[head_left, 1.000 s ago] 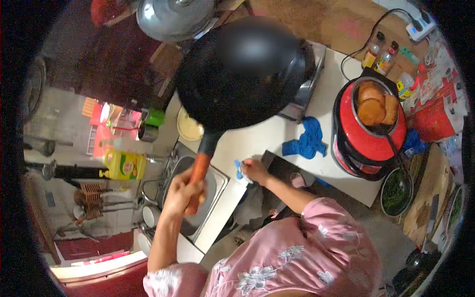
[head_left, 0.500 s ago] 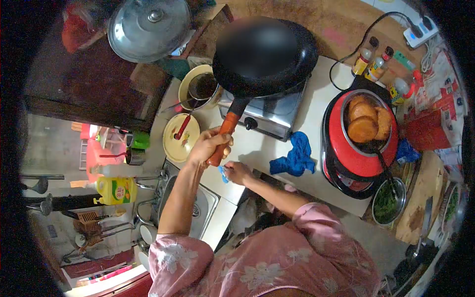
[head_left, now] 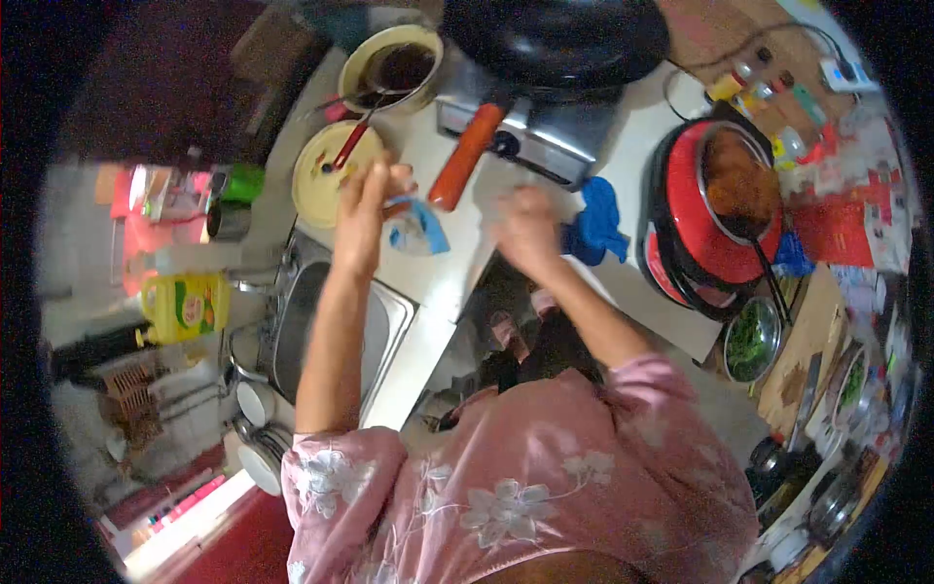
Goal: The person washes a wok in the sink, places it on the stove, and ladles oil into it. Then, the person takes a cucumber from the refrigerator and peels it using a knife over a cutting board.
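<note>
A black wok (head_left: 555, 44) sits on the silver stove (head_left: 559, 151). Its orange-brown handle (head_left: 467, 156) points toward me, with neither hand on it. My left hand (head_left: 365, 209) is over the counter left of the handle, blurred, fingers apart. Beside it lies a light blue and white packet or cloth (head_left: 418, 229); the two overlap in view, and I see no grip on it. My right hand (head_left: 530, 229) hovers by the counter edge, left of a dark blue cloth (head_left: 595, 222). Motion smears its fingers.
Left of the stove stand a cream pot (head_left: 350, 73) of dark liquid and a yellow lid (head_left: 311, 185). A sink (head_left: 399, 321) is nearer me. On the right, a red electric pan (head_left: 686, 185) holds browned food, beside a bowl of greens (head_left: 751, 341) and a cutting board (head_left: 812, 326).
My left hand has let go of the wok handle and moved left. My right hand has moved right, away from the light blue item. The view has tilted, so the counter appears higher.
</note>
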`<control>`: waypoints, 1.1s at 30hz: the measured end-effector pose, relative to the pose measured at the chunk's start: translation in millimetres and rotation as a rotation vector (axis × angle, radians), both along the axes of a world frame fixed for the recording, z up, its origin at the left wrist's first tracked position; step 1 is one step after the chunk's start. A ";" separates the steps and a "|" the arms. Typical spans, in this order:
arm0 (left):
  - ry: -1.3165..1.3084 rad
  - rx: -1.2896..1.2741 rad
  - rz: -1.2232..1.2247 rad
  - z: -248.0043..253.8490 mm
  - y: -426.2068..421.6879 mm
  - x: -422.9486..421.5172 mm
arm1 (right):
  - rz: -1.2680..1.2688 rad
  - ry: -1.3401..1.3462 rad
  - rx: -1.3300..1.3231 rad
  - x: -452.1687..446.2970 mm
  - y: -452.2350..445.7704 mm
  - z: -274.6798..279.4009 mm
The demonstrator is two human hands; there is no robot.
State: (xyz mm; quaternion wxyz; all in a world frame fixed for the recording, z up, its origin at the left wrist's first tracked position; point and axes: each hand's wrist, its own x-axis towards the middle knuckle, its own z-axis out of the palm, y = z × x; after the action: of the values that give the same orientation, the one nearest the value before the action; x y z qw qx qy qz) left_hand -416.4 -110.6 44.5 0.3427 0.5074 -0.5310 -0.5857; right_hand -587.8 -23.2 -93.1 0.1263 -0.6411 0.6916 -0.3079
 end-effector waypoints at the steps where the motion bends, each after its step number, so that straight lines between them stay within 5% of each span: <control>1: 0.021 0.039 -0.005 -4.1 19.9 14.5 | -0.094 0.248 -0.079 -27.0 17.1 -6.4; 6: -0.003 0.499 -0.025 -76.8 131.6 55.9 | -0.052 0.499 0.103 -55.8 94.5 -35.8; 8: 0.059 0.649 -0.048 -92.2 160.8 50.4 | -0.101 0.240 0.293 -46.0 106.7 -48.7; 10: 0.141 0.745 -0.033 -112.5 178.5 39.4 | -0.243 -0.387 0.445 -23.9 104.1 -70.7; 12: 0.267 0.787 -0.026 -132.7 190.8 30.9 | -0.086 -0.466 0.719 4.9 99.1 -38.6; 14: 0.428 0.896 0.076 -127.2 192.7 23.2 | 0.268 -0.773 0.498 49.6 108.1 32.3; 16: 0.723 0.933 0.161 -129.5 192.3 28.2 | 0.497 0.074 -0.123 68.9 109.3 62.4; 17: 0.808 0.862 0.203 -161.1 196.7 28.8 | 0.484 0.013 -0.073 76.5 113.2 73.4; 18: 1.143 0.670 -0.018 -154.2 195.3 43.5 | 0.459 -0.046 -0.024 82.2 118.6 80.7; 19: 0.858 0.724 0.119 -148.9 192.9 39.9 | 0.519 -0.171 0.062 85.0 122.9 83.0; 20: 1.215 0.754 -0.041 -134.6 182.0 43.5 | 0.551 -0.292 0.181 88.2 127.4 84.5; 21: 1.030 0.612 0.189 -105.3 182.2 37.7 | 0.574 -0.413 0.170 91.8 130.6 89.2; 24: 0.771 0.534 0.334 -96.3 178.7 42.2 | 0.639 -0.611 0.156 98.6 125.2 101.4; 26: 1.030 0.684 0.337 -74.7 181.6 48.3 | 0.408 -1.152 0.427 111.6 119.3 81.9; 27: 1.167 0.657 0.130 -115.8 179.3 65.0 | 0.112 -1.816 0.691 115.9 111.8 75.6; 28: 1.296 0.627 -0.084 -155.2 176.5 77.7 | 0.105 -1.824 0.667 116.0 110.4 68.1; 29: 1.057 0.729 0.294 -100.1 181.5 59.3 | 0.065 -1.674 0.657 113.9 109.7 59.1; 30: 1.051 0.732 0.273 -98.4 181.9 48.3 | 0.023 -1.523 0.648 113.0 109.3 51.2; 32: 0.277 0.147 0.228 -96.7 181.0 34.0 | -0.112 -1.228 0.389 134.6 119.8 24.6; 33: -0.105 -0.150 0.191 -95.6 184.1 26.3 | -0.118 -1.665 0.393 146.5 120.4 -11.0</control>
State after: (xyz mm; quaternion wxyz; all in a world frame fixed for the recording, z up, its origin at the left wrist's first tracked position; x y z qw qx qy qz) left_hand -390.1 73.5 -51.1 0.4055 0.5585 -0.5401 -0.4816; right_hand -441.2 97.2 -104.2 0.6854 -0.1356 0.4466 -0.5590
